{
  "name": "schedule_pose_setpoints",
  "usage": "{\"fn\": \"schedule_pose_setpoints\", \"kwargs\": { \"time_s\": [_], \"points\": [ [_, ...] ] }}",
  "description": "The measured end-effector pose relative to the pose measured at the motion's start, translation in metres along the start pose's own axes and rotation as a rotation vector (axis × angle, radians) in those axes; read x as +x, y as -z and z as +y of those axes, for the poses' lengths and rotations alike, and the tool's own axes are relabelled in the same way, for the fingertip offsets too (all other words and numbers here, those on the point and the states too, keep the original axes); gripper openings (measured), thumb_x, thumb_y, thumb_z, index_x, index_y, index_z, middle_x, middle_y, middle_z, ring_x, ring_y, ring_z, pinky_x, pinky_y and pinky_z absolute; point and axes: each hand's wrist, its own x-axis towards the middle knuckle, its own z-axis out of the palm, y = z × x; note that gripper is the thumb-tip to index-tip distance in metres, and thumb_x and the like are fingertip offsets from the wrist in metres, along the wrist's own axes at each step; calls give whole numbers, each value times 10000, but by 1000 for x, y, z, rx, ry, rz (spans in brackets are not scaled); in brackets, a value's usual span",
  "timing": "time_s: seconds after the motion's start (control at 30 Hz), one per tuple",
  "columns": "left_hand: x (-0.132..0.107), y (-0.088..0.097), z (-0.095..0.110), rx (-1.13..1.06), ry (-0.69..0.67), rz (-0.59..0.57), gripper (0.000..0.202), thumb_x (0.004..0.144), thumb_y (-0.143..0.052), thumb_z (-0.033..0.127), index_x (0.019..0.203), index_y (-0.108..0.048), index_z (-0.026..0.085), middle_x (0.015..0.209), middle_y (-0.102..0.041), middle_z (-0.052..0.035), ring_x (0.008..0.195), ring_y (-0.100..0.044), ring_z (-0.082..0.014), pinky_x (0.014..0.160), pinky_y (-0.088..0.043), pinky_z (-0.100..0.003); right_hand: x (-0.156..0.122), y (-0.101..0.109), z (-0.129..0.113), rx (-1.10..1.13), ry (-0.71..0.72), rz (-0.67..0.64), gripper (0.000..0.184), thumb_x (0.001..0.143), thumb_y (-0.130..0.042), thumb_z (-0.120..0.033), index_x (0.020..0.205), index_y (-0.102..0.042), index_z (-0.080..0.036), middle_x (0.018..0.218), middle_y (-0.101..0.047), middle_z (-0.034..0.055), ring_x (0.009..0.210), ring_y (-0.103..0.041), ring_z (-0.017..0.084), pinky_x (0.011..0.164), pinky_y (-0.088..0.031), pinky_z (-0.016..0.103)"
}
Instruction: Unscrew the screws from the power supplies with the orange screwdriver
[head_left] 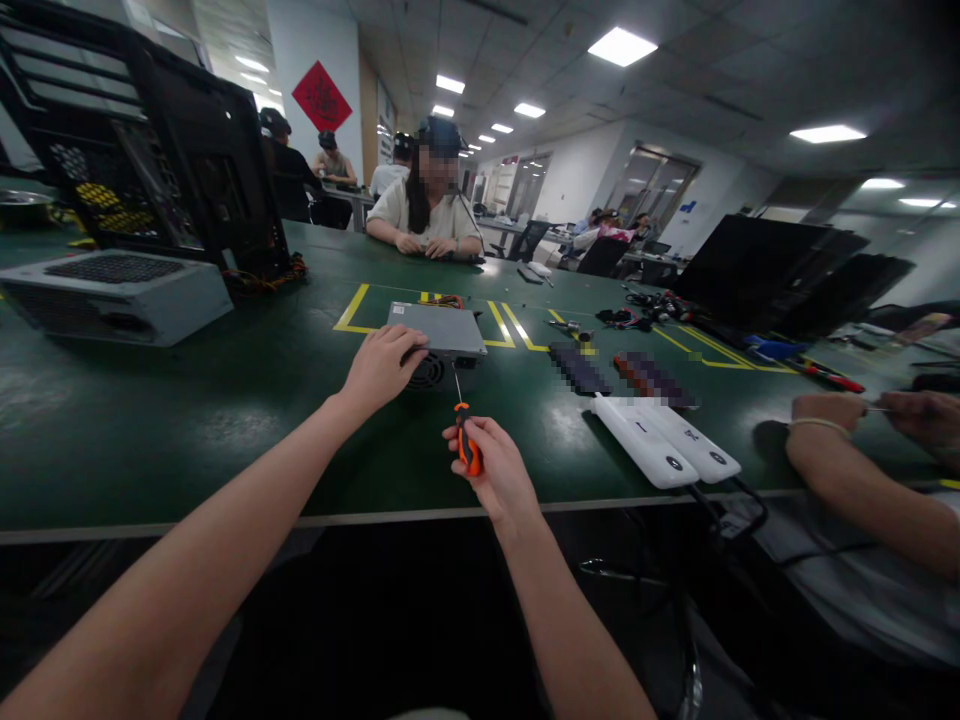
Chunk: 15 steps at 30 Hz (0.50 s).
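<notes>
Fingers of the right hand are gripping an orange-and-black screwdriver; the left hand, grip unclear, is touching a grey metal box whose shifting risks slippage.

Both bare forearms reach forward; the left hand lies palm down, the right hand curls into a grip

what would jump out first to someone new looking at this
Probably the orange-and-black screwdriver in the person's right grip, near the middle, its shaft pointing at the near side of a grey metal box that the left grip touches. Next, the red diamond-shaped sign on the white pillar, upper left. Then the large black computer case looming at the left.
</notes>
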Motion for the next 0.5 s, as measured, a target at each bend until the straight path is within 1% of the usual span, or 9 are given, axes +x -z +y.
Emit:
{"fn": "schedule_pose_setpoints", "kwargs": {
  "time_s": [0.1, 0.13, 0.2, 0.23, 0.27, 0.3, 0.37, 0.43, 0.5],
  "points": [
    [-2, 5, -1, 39, -19, -4, 201, 817, -507, 268, 981, -619, 237, 1038, -603, -69, 998, -505, -232, 932, -309, -379, -1, -1, 6, 10, 47, 0, 163, 693, -587, -244, 803, -488, -177, 740, -586, 18, 550, -487, 76, 375, -280, 153],
    [-3, 6, -2, 68, -26, -6, 203, 823, -499, 270, 985, -615, 235, 1038, -603, -71, 993, -506, -232, 923, -316, -377, -2, -2, 10, -23, 88, 9, 211, 664, -602, -214, 840, -489, -184, 776, -567, 8, 560, -488, 74, 385, -292, 161],
    [-5, 10, -2, 135, -37, -3, 207, 833, -484, 276, 991, -609, 230, 1030, -603, -73, 981, -509, -230, 908, -328, -375, -5, -2, 19, -148, 206, 51, 368, 605, -603, -117, 935, -470, -211, 829, -530, -13, 612, -511, 81, 453, -370, 188],
    [-6, 11, -3, 165, -40, 1, 208, 836, -479, 278, 993, -606, 228, 1026, -604, -74, 977, -510, -230, 902, -331, -374, -7, -2, 23, -233, 283, 78, 421, 600, -587, -84, 974, -452, -222, 847, -522, -14, 665, -533, 94, 523, -422, 212],
    [-7, 12, -3, 190, -44, 6, 209, 840, -475, 281, 995, -603, 226, 1024, -605, -74, 976, -511, -229, 896, -334, -374, -9, -2, 26, -324, 377, 99, 430, 617, -569, -71, 997, -441, -226, 872, -519, -5, 725, -549, 110, 604, -459, 244],
    [-7, 13, -4, 208, -49, 9, 208, 843, -472, 283, 996, -600, 224, 1025, -607, -74, 976, -512, -228, 891, -337, -373, -11, -1, 28, -420, 489, 115, 405, 649, -553, -74, 1008, -442, -227, 908, -519, 13, 795, -559, 128, 689, -475, 281],
    [-7, 14, -6, 232, -64, 8, 204, 848, -469, 289, 994, -597, 226, 1031, -611, -69, 983, -515, -226, 881, -343, -369, -14, 0, 29, -611, 729, 118, 308, 741, -516, -109, 1022, -478, -228, 1007, -522, 57, 938, -550, 167, 820, -462, 342],
    [-6, 14, -9, 241, -84, 2, 199, 851, -469, 299, 986, -596, 228, 1034, -617, -60, 984, -521, -222, 873, -351, -368, -15, 2, 23, -821, 951, 90, 248, 816, -492, -153, 1043, -530, -244, 1096, -538, 75, 1009, -540, 183, 856, -449, 341],
    [-5, 14, -12, 248, -107, -1, 198, 856, -465, 311, 979, -597, 228, 1032, -623, -50, 978, -528, -218, 865, -360, -369, -12, 2, 13, -1068, 1144, 61, 220, 848, -507, -202, 1052, -568, -258, 1118, -582, 66, 952, -577, 171, 793, -463, 286]
  ]
}}
